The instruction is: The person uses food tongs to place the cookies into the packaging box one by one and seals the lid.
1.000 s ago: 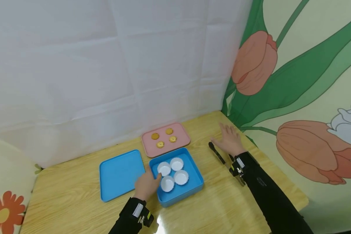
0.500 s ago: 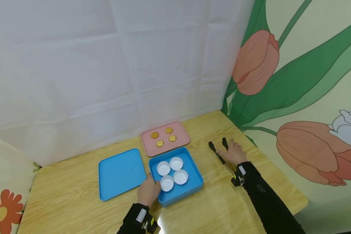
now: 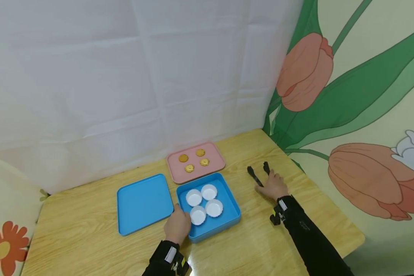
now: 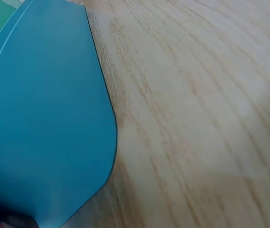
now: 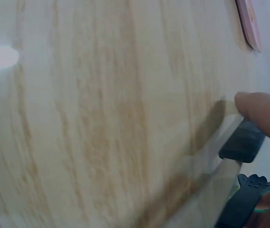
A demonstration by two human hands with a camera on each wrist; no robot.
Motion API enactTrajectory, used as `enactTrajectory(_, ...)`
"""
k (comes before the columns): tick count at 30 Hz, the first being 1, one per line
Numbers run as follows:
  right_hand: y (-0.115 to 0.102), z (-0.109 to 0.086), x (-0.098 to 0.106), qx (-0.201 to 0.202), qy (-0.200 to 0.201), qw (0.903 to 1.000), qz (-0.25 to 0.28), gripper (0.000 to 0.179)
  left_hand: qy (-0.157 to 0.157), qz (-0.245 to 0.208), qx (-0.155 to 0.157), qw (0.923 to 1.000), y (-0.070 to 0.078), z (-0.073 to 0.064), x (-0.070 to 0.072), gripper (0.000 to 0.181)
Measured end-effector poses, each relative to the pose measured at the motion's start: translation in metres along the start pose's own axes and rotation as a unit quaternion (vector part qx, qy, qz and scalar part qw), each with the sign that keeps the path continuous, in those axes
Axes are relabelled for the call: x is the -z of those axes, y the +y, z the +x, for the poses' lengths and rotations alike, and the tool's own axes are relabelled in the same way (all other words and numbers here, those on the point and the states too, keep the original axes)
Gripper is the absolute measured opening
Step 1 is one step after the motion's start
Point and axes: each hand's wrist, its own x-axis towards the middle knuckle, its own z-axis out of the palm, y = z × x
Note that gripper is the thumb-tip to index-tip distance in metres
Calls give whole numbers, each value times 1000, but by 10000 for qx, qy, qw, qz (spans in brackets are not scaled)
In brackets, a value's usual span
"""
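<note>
My left hand (image 3: 178, 226) grips the left wall of a blue box (image 3: 227, 220), with its fingers along the outside. Inside the box sit several white fluted baking cups (image 3: 214, 207). In the left wrist view the box's side wall (image 4: 49, 109) fills the left part. To the right, my right hand (image 3: 274, 186) holds a pair of tongs (image 3: 253, 174) around the arms. The black tips are spread apart and point toward the back. In the right wrist view the thumb (image 5: 258, 109) lies against a dark part of the tongs (image 5: 244, 142); the other fingers are mostly hidden.
Behind the box, a pink tray (image 3: 216, 157) bears several small round cookies (image 3: 204, 162). A flat blue lid (image 3: 143, 205) lies left of the box. The wooden table (image 3: 79, 226) meets a white sheet at the back and a flower-printed wall at the right.
My right hand has come down from above the tongs, drawn back toward me and closed around them. The left hand has moved slightly right and tightened against the box's side.
</note>
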Motion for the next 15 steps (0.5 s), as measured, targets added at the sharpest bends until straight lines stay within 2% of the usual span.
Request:
enactTrajectory(4, 0, -1, -5, -105, 181, 9998, -47, 99, -26, -23, 83, 10000, 0, 0, -1, 52)
enactTrajectory(9, -3, -4, -8, -263, 326, 9991, -42, 86, -43, -42, 127, 9999, 0, 1, -1, 52)
enactTrajectory(15, -2, -5, -11, -240, 504, 9984, -76, 75, 9, -36, 117, 9999, 0, 1, -2, 50)
